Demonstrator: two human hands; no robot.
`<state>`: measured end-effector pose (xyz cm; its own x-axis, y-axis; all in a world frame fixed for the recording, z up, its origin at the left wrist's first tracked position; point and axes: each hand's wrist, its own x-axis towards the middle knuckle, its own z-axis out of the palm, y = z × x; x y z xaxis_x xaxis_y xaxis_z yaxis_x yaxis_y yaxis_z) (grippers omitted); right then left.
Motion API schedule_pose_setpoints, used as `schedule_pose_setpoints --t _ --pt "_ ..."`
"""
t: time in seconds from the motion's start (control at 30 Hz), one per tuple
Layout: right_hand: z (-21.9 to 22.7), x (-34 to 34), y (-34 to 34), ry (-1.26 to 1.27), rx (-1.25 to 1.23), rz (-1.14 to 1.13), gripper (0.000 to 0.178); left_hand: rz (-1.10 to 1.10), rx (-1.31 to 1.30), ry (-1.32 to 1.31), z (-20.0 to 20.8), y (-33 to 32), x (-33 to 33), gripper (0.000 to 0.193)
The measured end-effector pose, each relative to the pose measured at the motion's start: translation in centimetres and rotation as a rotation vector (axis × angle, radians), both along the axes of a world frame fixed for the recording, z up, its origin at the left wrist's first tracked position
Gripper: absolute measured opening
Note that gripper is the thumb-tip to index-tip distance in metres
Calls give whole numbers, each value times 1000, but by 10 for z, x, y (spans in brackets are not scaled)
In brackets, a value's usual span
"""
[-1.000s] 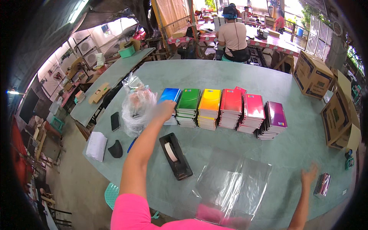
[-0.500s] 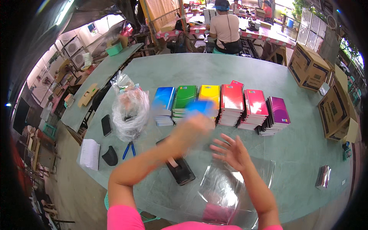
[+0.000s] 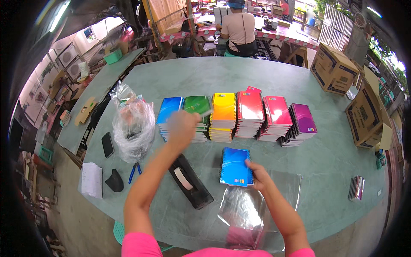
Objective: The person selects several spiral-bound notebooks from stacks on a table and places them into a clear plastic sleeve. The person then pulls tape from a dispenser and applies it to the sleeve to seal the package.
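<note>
My right hand (image 3: 257,174) grips a blue spiral notebook (image 3: 235,166) by its right edge, above the table in front of the stacks. My left hand (image 3: 184,124), partly blurred, is closed on the near edge of a green spiral notebook (image 3: 198,105), which tilts over the green stack. A stack of blue notebooks (image 3: 170,109) stands left of it. To the right are stacks of yellow (image 3: 224,107), red (image 3: 251,106), pinkish-red (image 3: 277,110) and purple notebooks (image 3: 305,118). Clear plastic sheets or bags (image 3: 244,205) lie beneath my right forearm.
Left of centre sit a black tape dispenser (image 3: 198,188), a bundle of clear plastic bags (image 3: 132,128), blue-handled pliers (image 3: 134,172), a phone (image 3: 108,144) and white papers (image 3: 91,180). Cardboard boxes (image 3: 332,70) stand at right, small notebooks (image 3: 356,188) near the right edge. A person (image 3: 239,32) sits beyond.
The blue notebook moved from my left hand to my right hand, which was open before. My left hand went left to the green stack and took hold of a green notebook.
</note>
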<state>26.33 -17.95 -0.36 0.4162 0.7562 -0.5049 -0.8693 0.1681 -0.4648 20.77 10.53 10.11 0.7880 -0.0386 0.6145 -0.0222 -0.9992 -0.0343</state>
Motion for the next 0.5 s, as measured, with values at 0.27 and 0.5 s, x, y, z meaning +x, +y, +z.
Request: schedule_pose_setpoints --t 0.27,0.5 --pt "16 -10 2 -216 -63 163 40 -197 -37 225 -17 -49 -11 20" --pt "15 2 -7 169 103 80 41 23 -150 59 -8 -6 -4 15"
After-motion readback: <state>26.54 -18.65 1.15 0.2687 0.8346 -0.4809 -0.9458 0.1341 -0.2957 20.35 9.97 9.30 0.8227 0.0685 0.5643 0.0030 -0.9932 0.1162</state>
